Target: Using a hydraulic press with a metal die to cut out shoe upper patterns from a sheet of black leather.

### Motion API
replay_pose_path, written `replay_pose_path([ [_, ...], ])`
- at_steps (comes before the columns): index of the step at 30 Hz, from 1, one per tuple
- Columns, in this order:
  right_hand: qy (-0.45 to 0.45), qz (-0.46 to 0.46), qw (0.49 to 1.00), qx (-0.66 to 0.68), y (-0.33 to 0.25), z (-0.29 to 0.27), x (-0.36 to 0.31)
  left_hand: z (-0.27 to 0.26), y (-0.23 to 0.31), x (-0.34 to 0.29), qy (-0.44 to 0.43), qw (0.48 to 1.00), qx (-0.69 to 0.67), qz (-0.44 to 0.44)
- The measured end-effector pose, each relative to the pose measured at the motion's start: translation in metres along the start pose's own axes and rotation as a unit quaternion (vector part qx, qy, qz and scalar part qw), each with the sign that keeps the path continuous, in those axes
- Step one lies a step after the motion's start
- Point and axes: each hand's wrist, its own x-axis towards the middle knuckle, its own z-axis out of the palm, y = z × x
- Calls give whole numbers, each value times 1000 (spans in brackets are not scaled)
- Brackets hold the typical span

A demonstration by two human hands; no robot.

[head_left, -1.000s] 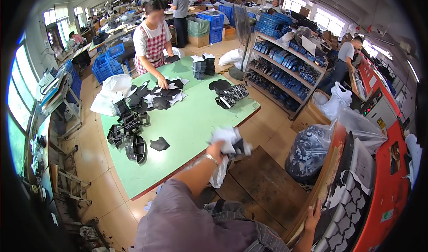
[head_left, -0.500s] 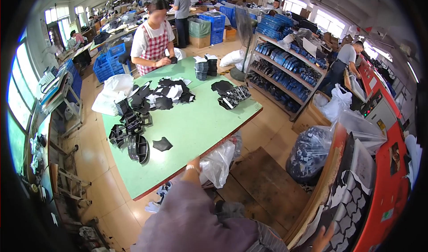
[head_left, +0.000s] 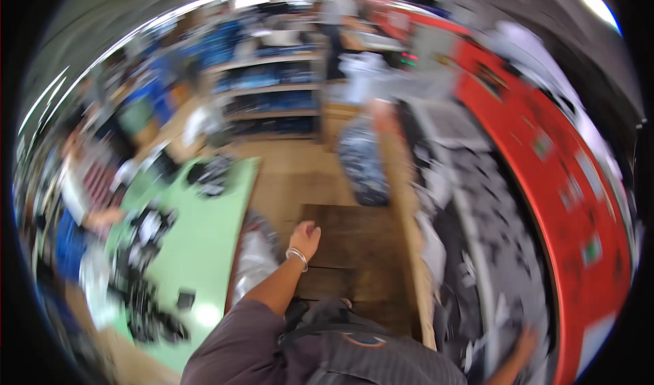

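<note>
My left hand [head_left: 306,239], with a pale bracelet at its wrist, hangs over the brown wooden floor boards [head_left: 347,249] between the green table and the red machine. Its fingers are curled in and nothing shows in them. My right hand [head_left: 526,346] is at the lower right, smeared by motion, over the near end of the machine's bed. Dark grey cut pieces [head_left: 477,187] lie along that bed. Beside it runs a strip of black material [head_left: 458,276] with white scraps. I cannot make out whether the right hand holds anything.
The green table [head_left: 218,242] at left bears dark cut pieces and black parts. A person [head_left: 95,181] stands at its far side. The red machine [head_left: 518,174] lines my right, with a wooden edge board [head_left: 402,228]. A clear bag of scraps [head_left: 361,160] and a shelf rack [head_left: 272,89] stand ahead.
My view has swung right, toward the red machine. My left hand has left the table's edge and now hangs curled in the gap. My right hand remains over the machine's bed.
</note>
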Motion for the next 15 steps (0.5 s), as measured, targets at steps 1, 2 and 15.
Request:
replay_pose_path([
  [1, -25, 66, 997, 9, -96, -8, -31, 18, 46, 5, -11, 996, -30, 79],
  [2, -7, 115, 991, -64, -111, -12, -31, 52, 98, 7, -55, 978, -49, 194],
  [15, -224, -36, 973, -28, -144, -40, -122, 233, 274, 16, -517, 485, 423, 564],
])
